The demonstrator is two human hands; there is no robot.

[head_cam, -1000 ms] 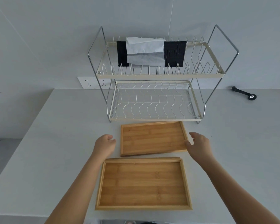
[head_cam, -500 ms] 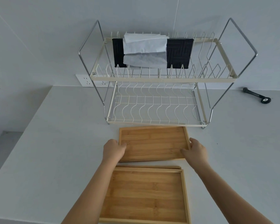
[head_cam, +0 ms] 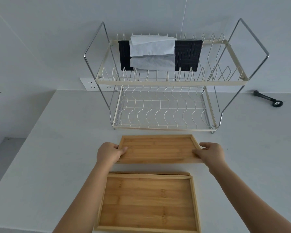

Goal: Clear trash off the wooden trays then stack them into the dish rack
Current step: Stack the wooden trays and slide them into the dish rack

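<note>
Two empty wooden trays lie on the white counter. The far tray (head_cam: 159,148) sits just in front of the two-tier wire dish rack (head_cam: 165,81), its near edge tipped up. My left hand (head_cam: 109,153) grips its left end and my right hand (head_cam: 210,153) grips its right end. The near tray (head_cam: 148,203) lies flat between my forearms; a thin wooden edge shows just behind it. The rack's lower tier (head_cam: 163,111) holds nothing. On the upper tier a black mat (head_cam: 187,54) stands with a white paper sheet (head_cam: 152,53) draped over it.
A black tool with a round end (head_cam: 268,99) lies on the counter at the right, by the wall. A white wall socket (head_cam: 92,84) sits left of the rack. The counter's left edge drops off to a lower grey surface (head_cam: 5,152).
Both hands closed in from beside the far tray onto its two ends and took hold. The tray's near edge has lifted. The view has moved closer to the rack.
</note>
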